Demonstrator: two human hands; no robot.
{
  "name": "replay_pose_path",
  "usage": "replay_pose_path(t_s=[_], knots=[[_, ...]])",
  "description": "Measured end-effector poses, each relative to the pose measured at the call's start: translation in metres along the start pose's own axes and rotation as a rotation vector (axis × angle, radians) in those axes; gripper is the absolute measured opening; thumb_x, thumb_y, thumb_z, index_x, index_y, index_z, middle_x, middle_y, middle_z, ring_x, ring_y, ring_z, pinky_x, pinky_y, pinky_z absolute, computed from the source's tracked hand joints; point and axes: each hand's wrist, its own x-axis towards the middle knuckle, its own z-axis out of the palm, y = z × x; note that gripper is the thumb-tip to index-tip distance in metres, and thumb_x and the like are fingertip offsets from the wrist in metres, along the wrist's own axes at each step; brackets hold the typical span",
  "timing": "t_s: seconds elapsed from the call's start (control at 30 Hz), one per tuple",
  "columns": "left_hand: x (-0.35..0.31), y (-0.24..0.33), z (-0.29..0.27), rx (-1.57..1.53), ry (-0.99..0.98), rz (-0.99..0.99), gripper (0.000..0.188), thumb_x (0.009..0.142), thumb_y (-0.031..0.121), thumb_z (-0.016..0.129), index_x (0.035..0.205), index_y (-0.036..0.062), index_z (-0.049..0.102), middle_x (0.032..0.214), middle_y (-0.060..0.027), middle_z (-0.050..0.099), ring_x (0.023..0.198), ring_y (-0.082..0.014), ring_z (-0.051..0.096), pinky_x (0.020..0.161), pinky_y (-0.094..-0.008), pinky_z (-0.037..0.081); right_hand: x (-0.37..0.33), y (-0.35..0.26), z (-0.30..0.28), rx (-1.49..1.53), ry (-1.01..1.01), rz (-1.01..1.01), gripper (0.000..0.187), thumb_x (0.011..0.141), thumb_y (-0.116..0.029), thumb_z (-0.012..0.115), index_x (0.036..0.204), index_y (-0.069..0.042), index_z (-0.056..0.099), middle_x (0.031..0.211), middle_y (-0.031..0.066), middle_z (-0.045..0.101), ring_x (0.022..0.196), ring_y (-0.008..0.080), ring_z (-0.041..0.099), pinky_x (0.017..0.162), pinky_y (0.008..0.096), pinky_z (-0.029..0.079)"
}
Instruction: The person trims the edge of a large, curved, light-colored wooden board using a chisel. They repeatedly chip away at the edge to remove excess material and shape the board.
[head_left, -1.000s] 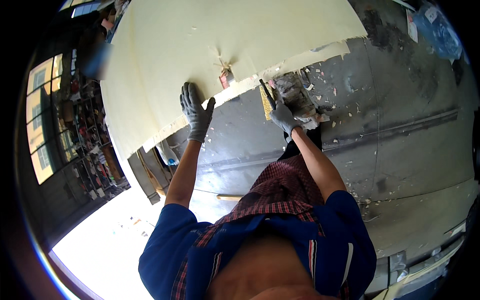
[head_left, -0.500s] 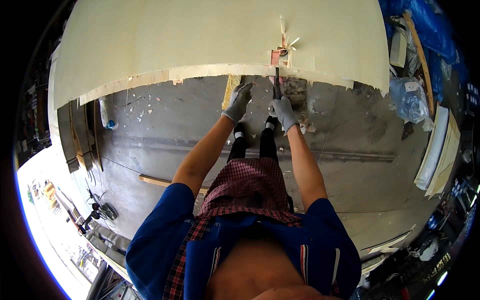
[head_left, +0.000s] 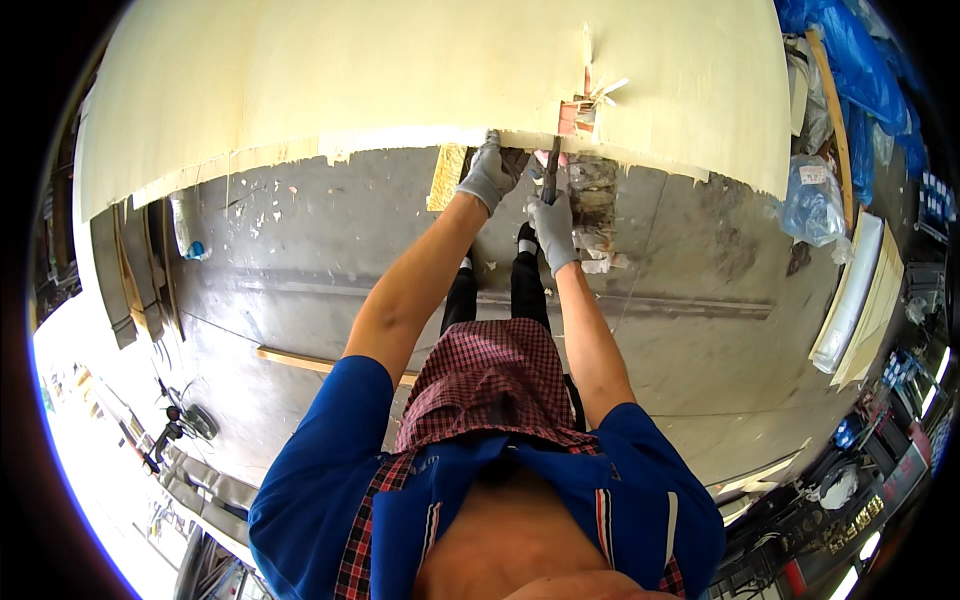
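A large pale wooden panel (head_left: pixel 420 75) with a ragged near edge spans the top of the head view. At that edge my left hand (head_left: pixel 482 178), in a grey glove, is closed on the panel, thumb on top and fingers partly hidden beneath. My right hand (head_left: pixel 552 228), also gloved, is wrapped round a dark pry bar (head_left: pixel 552 165). The bar's far end meets the panel's edge just below a broken opening (head_left: pixel 574 118) with reddish material inside. Splinters (head_left: pixel 604 92) stick up around this opening.
A yellowish board piece (head_left: pixel 446 178) and layered debris (head_left: pixel 594 200) lie beneath the panel's edge. Behind my feet a wooden strip (head_left: pixel 300 361) rests on the grey floor (head_left: pixel 350 235). Plastic bags (head_left: pixel 815 205) and long boards (head_left: pixel 868 300) lie at the right.
My left hand has moved forward onto the panel's edge and taken hold of it. The bar in my right hand has tilted slightly. The whole view has shifted a little.
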Motion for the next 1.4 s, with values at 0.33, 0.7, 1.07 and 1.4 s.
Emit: replay_pose_path(t_s=[0.33, 0.7, 1.07, 1.4], knots=[[0.018, -0.004, -0.011, 0.043, 0.062, 0.07, 0.033, 0.102, 0.029, 0.039, 0.112, 0.0039, 0.058, 0.113, -0.0121, 0.065, 0.103, -0.0299, 0.064, 0.093, -0.0449, 0.053, 0.055, 0.059, 0.025, -0.354, 0.364, -0.504, 0.018, 0.083, -0.002, 0.054, 0.094, -0.005, 0.04, 0.061, 0.0082, 0.043, 0.053, 0.0212, 0.05, 0.052, 0.0358, 0.04], [0.02, 0.003, -0.027, 0.066, -0.033, 0.037, 0.032, 0.101, 0.028, 0.041, 0.114, 0.0031, 0.057, 0.111, -0.0112, 0.065, 0.102, -0.0265, 0.063, 0.093, -0.0396, 0.052, 0.076, 0.084, 0.034, 0.206, 0.114, -0.382, 0.014, 0.086, -0.008, 0.058, 0.098, -0.009, 0.05, 0.065, -0.0003, 0.04, 0.051, 0.0122, 0.039, 0.048, 0.0287, 0.036], [0.031, 0.009, -0.028, 0.384, 0.083, 0.006, 0.024, 0.1, 0.032, 0.046, 0.099, 0.0161, 0.064, 0.086, 0.0, 0.069, 0.074, -0.0152, 0.064, 0.062, -0.0295, 0.051, -0.06, -0.074, -0.027, 1.581, -1.031, 0.583, 0.01, 0.089, -0.013, 0.053, 0.095, -0.005, 0.054, 0.066, -0.0055, 0.028, 0.053, 0.0068, 0.027, 0.047, 0.0229, 0.026], [0.027, 0.022, -0.043, 0.462, -0.037, -0.006, 0.029, 0.097, 0.043, 0.05, 0.1, 0.0165, 0.062, 0.086, -0.0001, 0.069, 0.075, -0.0161, 0.064, 0.064, -0.0314, 0.05, -0.067, 0.019, -0.024, 0.011, -0.369, 0.325, 0.03, 0.085, -0.023, 0.058, 0.107, -0.003, 0.051, 0.07, 0.0036, 0.06, 0.045, 0.0086, 0.05, 0.036, 0.0216, 0.038]])
